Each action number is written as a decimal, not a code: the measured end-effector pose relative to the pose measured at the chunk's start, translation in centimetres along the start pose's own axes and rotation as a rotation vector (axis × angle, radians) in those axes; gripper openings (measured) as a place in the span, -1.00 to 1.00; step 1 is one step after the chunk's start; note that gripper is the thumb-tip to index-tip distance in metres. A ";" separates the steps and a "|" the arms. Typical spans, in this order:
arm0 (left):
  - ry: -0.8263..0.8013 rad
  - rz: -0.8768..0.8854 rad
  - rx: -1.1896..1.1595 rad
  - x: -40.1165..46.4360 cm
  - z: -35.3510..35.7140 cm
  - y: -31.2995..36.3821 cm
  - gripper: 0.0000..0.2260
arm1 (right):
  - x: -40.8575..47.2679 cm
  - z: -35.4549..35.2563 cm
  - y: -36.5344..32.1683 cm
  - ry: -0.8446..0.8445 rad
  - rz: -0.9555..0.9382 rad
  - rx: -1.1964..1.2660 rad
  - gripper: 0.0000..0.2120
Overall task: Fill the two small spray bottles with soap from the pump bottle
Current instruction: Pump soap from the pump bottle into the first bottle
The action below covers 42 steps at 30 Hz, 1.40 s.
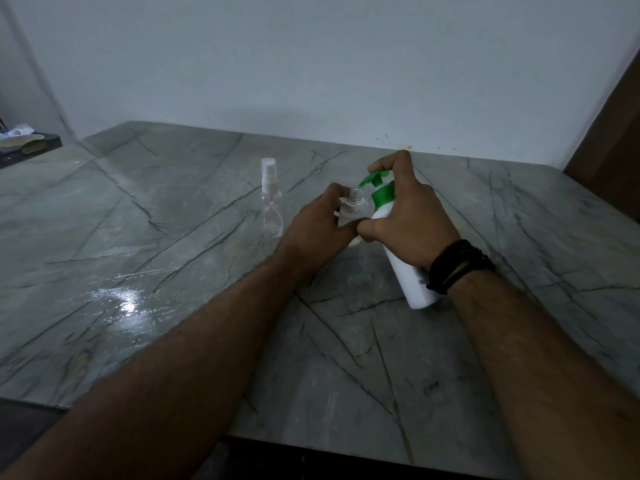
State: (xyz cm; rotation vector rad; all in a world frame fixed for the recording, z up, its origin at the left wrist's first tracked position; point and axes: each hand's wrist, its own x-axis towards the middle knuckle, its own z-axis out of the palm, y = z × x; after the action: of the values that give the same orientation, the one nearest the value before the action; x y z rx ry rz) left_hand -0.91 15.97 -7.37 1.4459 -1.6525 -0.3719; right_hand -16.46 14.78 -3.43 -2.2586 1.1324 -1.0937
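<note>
Grey stone table (156,237) in front of me, dark veins running across it, polished. A bright glare patch (126,303) sits on its left half. Behind it a plain pale wall (311,64), dimly lit. Brown wooden panel (609,133) at far right. Far left, a dark shelf (31,147) with some clutter I cannot make out.

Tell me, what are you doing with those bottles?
Filling little spray bottles with soap. The right hand holds the tilted white pump bottle, a finger on its green pump head, nozzle aimed at the open spray bottle that the left hand steadies on the marble table. A second spray bottle, cap on, stands waiting.
</note>
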 end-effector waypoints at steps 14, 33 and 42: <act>0.005 -0.011 0.001 0.0 0.1 0.1 -0.60 | -0.1 -0.1 0.1 -0.017 -0.013 0.006 -0.32; 0.007 -0.002 0.000 0.1 0.1 -0.1 -0.60 | 0.2 0.0 0.0 -0.036 0.013 0.006 -0.32; 0.008 0.010 0.002 0.0 0.0 0.0 -0.61 | 0.0 -0.1 0.0 -0.010 0.016 0.020 -0.29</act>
State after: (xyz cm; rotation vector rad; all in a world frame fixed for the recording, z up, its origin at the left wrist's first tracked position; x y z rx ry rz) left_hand -0.90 15.95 -7.42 1.4386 -1.6537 -0.3589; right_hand -16.55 14.76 -3.38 -2.2336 1.1290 -1.0810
